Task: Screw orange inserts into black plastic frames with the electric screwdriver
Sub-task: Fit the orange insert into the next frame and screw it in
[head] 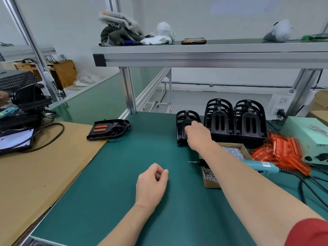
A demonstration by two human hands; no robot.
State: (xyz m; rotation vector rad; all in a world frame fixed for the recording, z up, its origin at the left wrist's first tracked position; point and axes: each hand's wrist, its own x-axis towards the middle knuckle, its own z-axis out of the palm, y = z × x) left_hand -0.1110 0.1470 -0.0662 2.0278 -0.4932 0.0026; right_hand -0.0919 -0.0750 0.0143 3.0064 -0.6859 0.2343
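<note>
My right hand (pixel 197 134) reaches forward and grips a black plastic frame (pixel 182 121) standing on the green mat, left of two stacks of black frames (pixel 235 119). My left hand (pixel 151 183) rests on the mat with its fingers loosely curled, holding nothing. A pile of orange inserts (pixel 282 153) lies at the right. The teal electric screwdriver (pixel 257 165) lies across a cardboard box of screws (pixel 232 151), partly hidden by my right forearm. A frame with orange inserts fitted (pixel 108 129) lies flat at the left.
A pale green power unit (pixel 308 139) with cables (pixel 310 185) stands at the far right. Brown cardboard (pixel 35 174) covers the table's left side, with a tablet (pixel 16 139) and black parts on it. An aluminium shelf (pixel 195 55) spans overhead.
</note>
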